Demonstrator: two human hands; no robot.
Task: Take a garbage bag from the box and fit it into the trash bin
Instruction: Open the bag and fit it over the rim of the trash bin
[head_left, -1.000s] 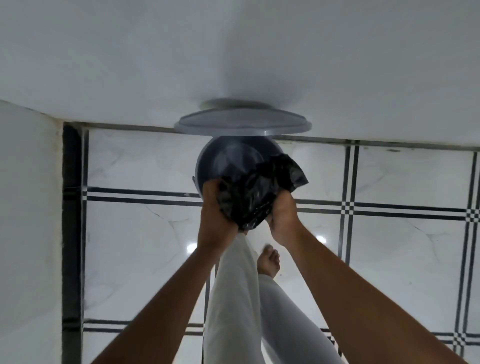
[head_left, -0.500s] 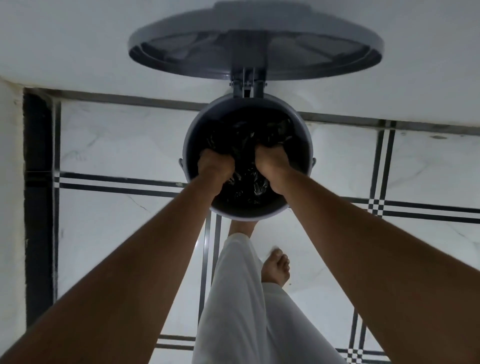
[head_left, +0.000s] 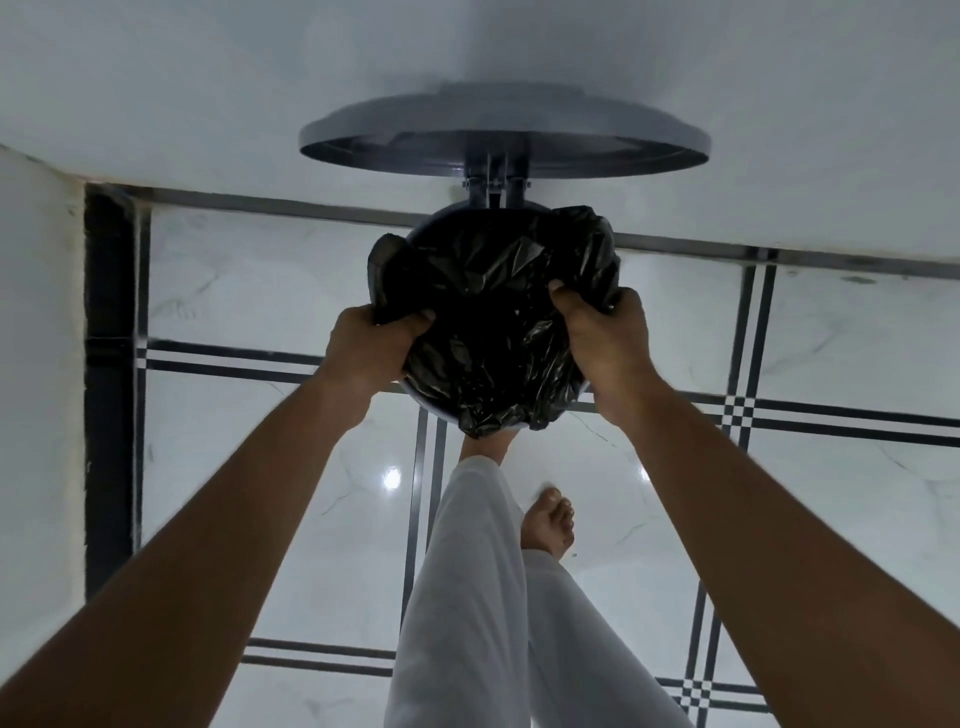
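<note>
Up close, both hands clutch the black garbage bag (head_left: 493, 332) at the mouth of the trash bin (head_left: 415, 402). The left hand (head_left: 371, 345) has its fingers curled over a fold of plastic at the bin's left edge, thumb tucked against the crumpled film. The right hand (head_left: 608, 338) pinches the opposite side, fingers bunching the bag near the right edge. Between the two hands the bag sags into the bin and billows above it, its loose top standing up past the far rim and a scrap hanging over the near rim. The plastic hides nearly all of the bin; only thin arcs of grey rim show at the lower left and at the back.

Behind the bag, the round grey lid (head_left: 504, 137) stands raised on its hinge (head_left: 493, 189), leaning toward the white wall (head_left: 208, 78).

Below the bin, a bare foot (head_left: 485, 447) is partly hidden beneath the near rim; I cannot tell what it touches. The other foot (head_left: 548, 527) stands on the floor (head_left: 260, 467), just right of the white trouser leg (head_left: 467, 597). Glossy pale tiles with dark striped borders cover the floor, and a black band (head_left: 109, 389) runs along its left edge beside another white wall.
</note>
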